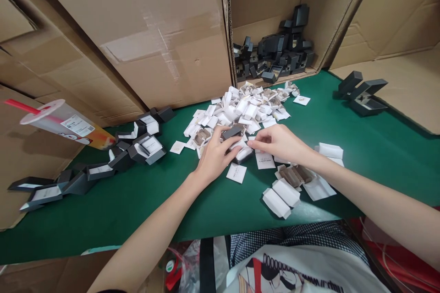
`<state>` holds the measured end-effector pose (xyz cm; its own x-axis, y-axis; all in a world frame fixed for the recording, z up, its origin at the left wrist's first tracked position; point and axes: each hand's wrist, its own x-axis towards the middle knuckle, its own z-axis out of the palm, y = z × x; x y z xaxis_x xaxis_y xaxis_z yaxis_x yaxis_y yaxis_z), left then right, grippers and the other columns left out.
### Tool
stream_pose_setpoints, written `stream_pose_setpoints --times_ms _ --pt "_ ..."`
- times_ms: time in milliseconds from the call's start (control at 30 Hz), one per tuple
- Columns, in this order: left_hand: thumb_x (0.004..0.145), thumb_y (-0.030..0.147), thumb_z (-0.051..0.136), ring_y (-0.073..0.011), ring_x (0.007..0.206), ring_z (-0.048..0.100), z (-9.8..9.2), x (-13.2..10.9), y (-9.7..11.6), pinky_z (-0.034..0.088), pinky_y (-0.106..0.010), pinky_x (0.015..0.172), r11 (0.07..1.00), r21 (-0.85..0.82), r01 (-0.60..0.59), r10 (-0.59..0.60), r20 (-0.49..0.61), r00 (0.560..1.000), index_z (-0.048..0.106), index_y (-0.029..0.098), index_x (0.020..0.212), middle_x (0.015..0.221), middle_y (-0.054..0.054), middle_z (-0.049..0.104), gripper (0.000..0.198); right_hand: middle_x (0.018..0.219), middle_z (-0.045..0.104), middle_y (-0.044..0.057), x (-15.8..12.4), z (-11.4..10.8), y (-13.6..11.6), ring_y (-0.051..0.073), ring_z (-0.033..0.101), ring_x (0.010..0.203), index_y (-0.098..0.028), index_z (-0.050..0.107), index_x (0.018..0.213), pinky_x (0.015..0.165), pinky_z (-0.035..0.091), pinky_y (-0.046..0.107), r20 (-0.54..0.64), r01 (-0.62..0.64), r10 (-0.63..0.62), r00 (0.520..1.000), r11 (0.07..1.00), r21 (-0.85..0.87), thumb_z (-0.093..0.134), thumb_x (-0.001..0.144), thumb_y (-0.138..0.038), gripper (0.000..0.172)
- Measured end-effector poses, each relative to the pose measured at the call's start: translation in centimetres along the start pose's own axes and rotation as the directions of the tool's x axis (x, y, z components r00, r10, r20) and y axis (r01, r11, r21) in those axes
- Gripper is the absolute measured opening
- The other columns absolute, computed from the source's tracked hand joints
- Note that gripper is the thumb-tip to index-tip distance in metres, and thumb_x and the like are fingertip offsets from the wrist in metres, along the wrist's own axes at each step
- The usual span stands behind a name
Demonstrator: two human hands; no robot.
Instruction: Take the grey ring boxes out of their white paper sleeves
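At the middle of the green table, my left hand (215,153) grips a small black box (232,132) whose lid stands raised, with a white insert (242,152) inside. My right hand (275,141) is at the right side of this box, thumb and forefinger pinched together at the insert's edge; what lies between the fingertips is too small to make out. Behind both hands spreads a heap of white folded inserts (247,107). Square white cards (236,173) lie just in front of the box, and white and brown inserts (282,197) lie below my right forearm.
Black boxes with white inserts (147,149) line the left side, beside a tilted drink cup (68,123). A cardboard carton (326,13) at the back holds many black boxes (275,52). An open black box (366,98) sits at the right on the green table (144,210).
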<state>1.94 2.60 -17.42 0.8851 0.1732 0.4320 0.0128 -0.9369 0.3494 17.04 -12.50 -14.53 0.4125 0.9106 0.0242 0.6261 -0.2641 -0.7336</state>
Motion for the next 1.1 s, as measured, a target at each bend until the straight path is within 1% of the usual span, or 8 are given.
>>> stream_pose_setpoints --times_ms 133,267,333,500,633,900,967,1100 --pt "0.093 0.04 0.044 -0.0232 0.109 0.052 -0.7 0.0 0.2 0.051 -0.037 0.086 0.999 -0.008 0.054 -0.053 0.087 0.995 0.06 0.026 0.12 0.131 -0.011 0.038 0.034 0.068 0.069 0.003 -0.2 -0.3 -0.3 0.014 0.056 0.059 -0.017 0.071 0.071 0.056 0.038 0.026 0.029 0.029 -0.029 0.999 1.0 -0.003 0.059 0.081 -0.036 0.025" --pt "0.085 0.053 0.052 -0.0301 0.125 0.041 -1.5 0.1 0.2 0.046 -0.044 0.096 1.0 -0.005 -0.005 0.006 0.24 0.971 0.048 0.032 0.135 0.139 -0.011 0.031 0.054 0.067 0.069 0.004 -0.2 -0.2 -0.3 0.015 0.057 0.061 -0.017 0.072 0.071 0.056 0.037 0.026 0.026 0.042 -0.041 0.999 0.998 -0.046 0.058 0.082 -0.034 0.025" --pt "0.08 0.058 0.057 -0.0332 0.13 0.034 -1.5 0.2 0.2 0.044 -0.046 0.099 0.999 0.005 -0.034 0.032 0.272 0.962 0.049 0.032 0.134 0.141 -0.012 0.027 0.061 0.066 0.068 0.004 -0.2 -0.1 -0.3 0.015 0.056 0.061 -0.016 0.072 0.071 0.055 0.036 0.026 0.018 0.044 -0.043 0.999 0.997 -0.069 0.056 0.082 -0.032 0.025" --pt "0.078 0.059 0.057 -0.0345 0.131 0.033 -1.0 0.1 0.0 0.044 -0.047 0.099 0.999 0.03 -0.041 0.032 0.252 0.967 0.055 0.034 0.128 0.14 -0.011 0.025 0.056 0.065 0.067 0.003 -0.2 0.3 0.0 0.013 0.055 0.058 -0.015 0.071 0.073 0.055 0.037 0.025 0.002 0.041 -0.041 0.999 0.999 0.005 0.055 0.081 -0.027 0.021" --pt "0.078 0.057 0.058 -0.0349 0.131 0.032 -0.9 0.0 0.0 0.042 -0.048 0.1 0.998 0.037 -0.046 0.035 0.241 0.97 0.057 0.035 0.127 0.138 -0.011 0.026 0.054 0.063 0.066 0.003 -0.1 0.6 0.3 0.013 0.053 0.056 -0.014 0.07 0.073 0.053 0.037 0.025 0.01 0.01 -0.011 1.0 0.993 0.12 0.057 0.08 -0.032 0.023" --pt "0.078 0.056 0.059 -0.0343 0.132 0.031 -0.7 0.1 0.1 0.042 -0.047 0.1 0.999 0.028 -0.038 0.03 0.24 0.97 0.058 0.035 0.125 0.138 -0.011 0.024 0.051 0.051 0.05 -0.003 0.5 0.8 0.8 0.007 0.033 0.043 -0.014 0.063 0.064 0.043 0.025 0.023 0.169 -0.192 0.139 0.976 0.914 0.357 0.06 0.078 -0.037 0.027" --pt "0.078 0.055 0.059 -0.0341 0.132 0.03 -0.7 0.1 0.1 0.041 -0.047 0.101 0.999 0.016 -0.03 0.026 0.246 0.969 0.058 0.035 0.125 0.137 -0.011 0.025 0.051 0.054 0.052 -0.002 0.6 0.8 1.0 0.007 0.037 0.046 -0.014 0.064 0.068 0.045 0.028 0.023 0.154 -0.154 0.106 0.982 0.927 0.342 0.06 0.079 -0.036 0.025" --pt "0.079 0.055 0.06 -0.0332 0.134 0.028 -0.9 0.0 0.2 0.038 -0.047 0.104 1.0 -0.027 0.009 -0.002 0.25 0.968 0.058 0.034 0.126 0.139 -0.01 0.026 0.051 0.066 0.061 0.001 0.7 1.0 1.4 0.011 0.049 0.058 -0.015 0.065 0.072 0.055 0.037 0.024 0.077 0.023 -0.043 0.996 0.97 0.242 0.057 0.082 -0.033 0.021"
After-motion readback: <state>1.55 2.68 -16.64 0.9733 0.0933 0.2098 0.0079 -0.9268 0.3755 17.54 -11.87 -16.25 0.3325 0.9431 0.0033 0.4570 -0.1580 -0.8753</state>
